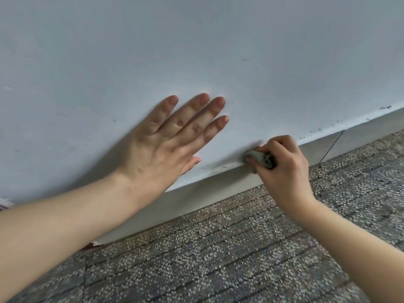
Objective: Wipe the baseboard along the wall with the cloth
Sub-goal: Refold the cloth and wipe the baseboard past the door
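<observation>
A pale grey baseboard [203, 189] runs diagonally along the foot of a white wall [196, 51], rising toward the right. My right hand [284, 169] grips a small bunched grey cloth [258, 157] and holds it against the top edge of the baseboard. Most of the cloth is hidden inside the fingers. My left hand [168, 141] lies flat on the wall just above the baseboard, fingers straight and spread, to the left of the cloth.
Speckled grey floor tiles [218, 259] with dark joints fill the lower half. Dark scuffs mark the wall just above the baseboard at the right [317, 131]. A vertical seam [332, 147] splits the baseboard to the right of my right hand.
</observation>
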